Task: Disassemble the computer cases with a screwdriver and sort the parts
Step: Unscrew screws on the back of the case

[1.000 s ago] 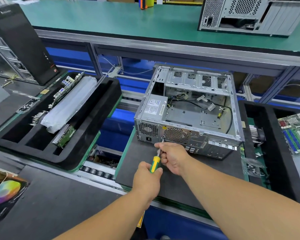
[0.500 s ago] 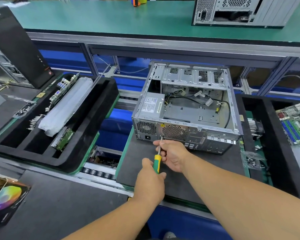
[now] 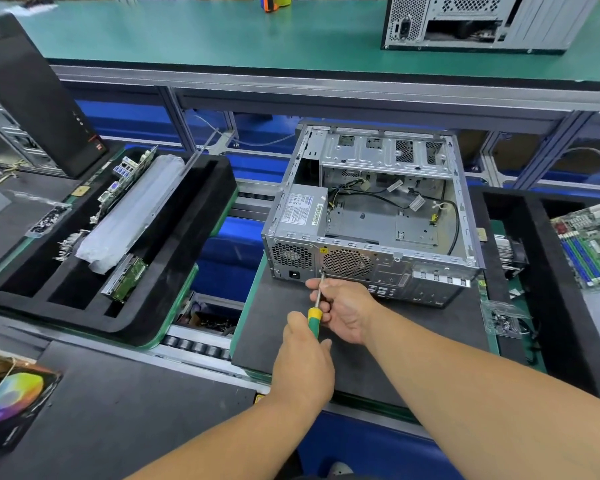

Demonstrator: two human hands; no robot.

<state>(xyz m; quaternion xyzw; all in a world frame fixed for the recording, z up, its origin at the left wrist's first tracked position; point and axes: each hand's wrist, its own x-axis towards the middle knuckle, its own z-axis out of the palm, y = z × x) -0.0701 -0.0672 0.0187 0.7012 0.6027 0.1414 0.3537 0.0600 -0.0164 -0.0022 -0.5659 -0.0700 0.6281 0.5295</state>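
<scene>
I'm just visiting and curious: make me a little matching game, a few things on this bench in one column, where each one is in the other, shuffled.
Things:
1. screwdriver
2. open computer case
3. closed grey case
4. circuit boards

Places:
A. on the green shelf at the back
B. in the black foam tray on the left
C. held in both hands, tip at the case's rear panel
D. on the dark mat in the middle

Pairs: 1-C, 2-D, 3-A, 4-B

Screwdriver (image 3: 316,307) tip contact with the case (image 3: 371,216) too small to resolve, handle mostly buried in left hand (image 3: 303,358); circuit board (image 3: 593,244) clipped by right edge.
</scene>
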